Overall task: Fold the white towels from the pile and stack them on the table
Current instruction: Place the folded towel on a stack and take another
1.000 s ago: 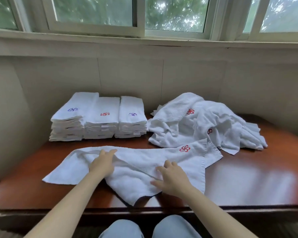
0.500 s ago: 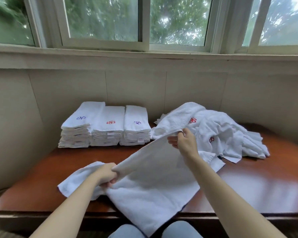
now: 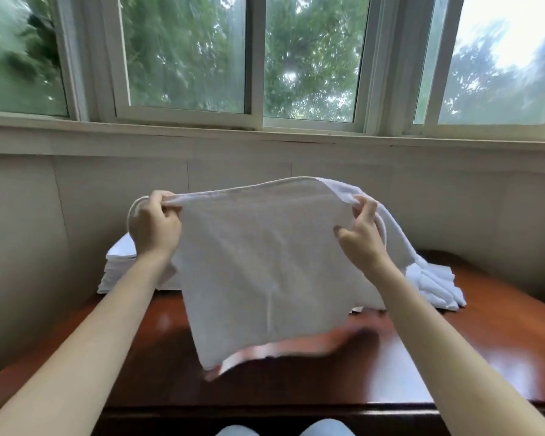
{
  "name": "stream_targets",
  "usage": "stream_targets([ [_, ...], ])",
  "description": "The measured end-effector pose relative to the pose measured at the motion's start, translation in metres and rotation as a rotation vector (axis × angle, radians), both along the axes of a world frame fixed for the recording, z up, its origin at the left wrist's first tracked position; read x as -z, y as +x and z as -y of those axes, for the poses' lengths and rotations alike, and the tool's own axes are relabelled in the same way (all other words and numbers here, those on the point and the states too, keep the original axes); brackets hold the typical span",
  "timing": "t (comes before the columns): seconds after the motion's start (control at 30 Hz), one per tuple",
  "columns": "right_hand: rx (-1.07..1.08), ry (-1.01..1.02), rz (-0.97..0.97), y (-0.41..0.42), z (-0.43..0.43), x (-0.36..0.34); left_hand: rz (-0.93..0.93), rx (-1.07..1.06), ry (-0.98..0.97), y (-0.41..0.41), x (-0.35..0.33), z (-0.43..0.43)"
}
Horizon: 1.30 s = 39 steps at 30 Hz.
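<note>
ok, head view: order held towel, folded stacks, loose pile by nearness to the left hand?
1. held towel: gripped by the left hand.
2. folded stacks: left side, just behind that hand.
3. loose pile: far right, beyond the right hand.

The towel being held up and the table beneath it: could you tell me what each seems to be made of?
The towel looks like white cotton terry or a similar soft cloth: matte, finely nubby, with a hemmed edge, hanging limp. The table looks like reddish-brown wood or veneer under glossy varnish: it mirrors daylight and the towel.
</note>
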State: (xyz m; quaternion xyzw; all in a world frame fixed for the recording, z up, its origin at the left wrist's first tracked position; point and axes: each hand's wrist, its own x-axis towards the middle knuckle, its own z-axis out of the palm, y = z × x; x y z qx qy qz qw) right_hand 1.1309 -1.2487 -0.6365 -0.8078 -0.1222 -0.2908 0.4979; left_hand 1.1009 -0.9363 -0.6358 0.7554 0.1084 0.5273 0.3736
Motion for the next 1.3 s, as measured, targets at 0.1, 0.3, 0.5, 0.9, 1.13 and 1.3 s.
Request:
stream_targets([
  [0.1, 0.063, -0.068, 0.114, -0.024, 0.0, -0.01, 0.087, -0.152, 0.184, -0.031, -0.015, 0.02],
  [0.3, 0.285, -0.06, 0.417, -0.066, -0.006, -0.037, 0.148, -0.327, 0.317, -0.069, -0.038, 0.04],
  [0.5, 0.303, -0.096, 0.373, -0.024, -0.006, -0.045, 0.168, -0.475, 0.54, -0.043, -0.031, 0.008],
  [0.9, -0.059, -0.93, -0.632, 0.055, -0.01, 0.226, -1.335, 0.088, 0.476, 0.015, 0.227, -0.059],
  [1.13, 0.049, -0.915, -0.578, 0.072, 0.018, 0.25, -1.32, -0.118, 0.492, 0.012, 0.223, -0.13],
  [1.3, 0.069, -0.774, -0.552, 0.079, 0.043, 0.248, -1.482, -0.428, 0.467, 0.005, 0.217, -0.175],
])
